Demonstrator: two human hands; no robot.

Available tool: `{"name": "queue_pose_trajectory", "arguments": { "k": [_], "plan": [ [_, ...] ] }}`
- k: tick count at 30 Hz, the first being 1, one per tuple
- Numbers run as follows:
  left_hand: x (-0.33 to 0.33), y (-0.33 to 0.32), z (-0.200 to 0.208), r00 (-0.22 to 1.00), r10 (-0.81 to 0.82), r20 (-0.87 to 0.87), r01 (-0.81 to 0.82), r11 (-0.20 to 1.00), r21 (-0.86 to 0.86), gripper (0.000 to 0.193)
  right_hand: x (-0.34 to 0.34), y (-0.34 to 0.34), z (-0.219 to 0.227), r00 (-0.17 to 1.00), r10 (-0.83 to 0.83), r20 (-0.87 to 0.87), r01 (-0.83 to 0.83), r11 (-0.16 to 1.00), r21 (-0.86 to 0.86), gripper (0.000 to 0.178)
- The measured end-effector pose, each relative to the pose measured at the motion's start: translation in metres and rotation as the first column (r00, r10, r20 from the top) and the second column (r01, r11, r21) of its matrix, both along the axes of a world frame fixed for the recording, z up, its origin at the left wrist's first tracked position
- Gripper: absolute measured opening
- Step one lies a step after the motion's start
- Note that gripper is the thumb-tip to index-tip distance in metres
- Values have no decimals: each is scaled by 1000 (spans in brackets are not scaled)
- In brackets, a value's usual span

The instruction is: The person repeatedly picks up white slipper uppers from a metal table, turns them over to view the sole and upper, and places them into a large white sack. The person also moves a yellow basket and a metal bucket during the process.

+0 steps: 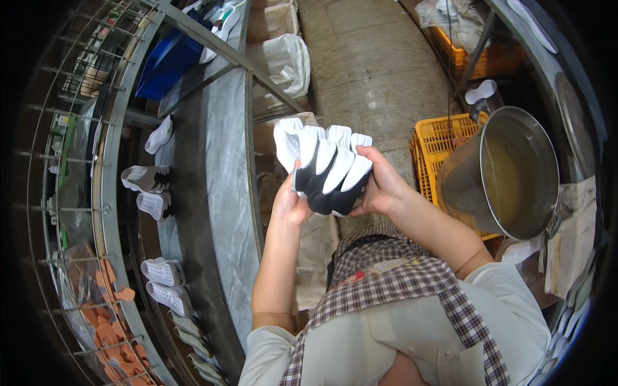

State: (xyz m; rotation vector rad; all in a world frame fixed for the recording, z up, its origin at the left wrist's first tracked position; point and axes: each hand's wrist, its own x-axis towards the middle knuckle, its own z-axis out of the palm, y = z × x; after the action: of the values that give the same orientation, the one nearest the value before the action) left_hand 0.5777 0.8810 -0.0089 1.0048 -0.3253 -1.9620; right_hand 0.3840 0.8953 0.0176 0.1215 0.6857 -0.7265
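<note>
I grasp a bundle of black-and-white shoe pieces [338, 172] between two hands, held to the right of the grey bench [225, 148] and clear of its edge. My left hand [293, 201] grips the end nearer the bench, with its thumb on the side; my right hand [385, 183] grips the end farther from it, with its thumb on top. The lower fingers are partly hidden, so I cannot tell how well they support the underside. The primary hazard is slippage: the pieces overlap in a loose fan, and unequal pressure from the hands could let a middle piece slide out and drop to the right of the bench. Excess pressure could bend the pieces, if they are soft. A wide swing away from the bench could strike the metal pot [460, 174], which stands well to its right, beyond the near side of the yellow crate [421, 145]. A swing toward the bench could disturb the white shoes [154, 204] along its left edge.
</note>
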Motion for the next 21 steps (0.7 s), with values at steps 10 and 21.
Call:
{"name": "queue_pose_trajectory", "arguments": {
  "k": [10, 21],
  "plan": [
    [23, 90, -22, 979, -108, -171, 109, 994, -7, 46, 24, 109, -1, 994, -92, -60, 92, 996, 1, 67],
    [21, 202, -29, 966, -115, -232, 52, 964, -259, 47, 29, 229, -21, 883, -422, -204, 281, 825, -491, 76]
  ]
}}
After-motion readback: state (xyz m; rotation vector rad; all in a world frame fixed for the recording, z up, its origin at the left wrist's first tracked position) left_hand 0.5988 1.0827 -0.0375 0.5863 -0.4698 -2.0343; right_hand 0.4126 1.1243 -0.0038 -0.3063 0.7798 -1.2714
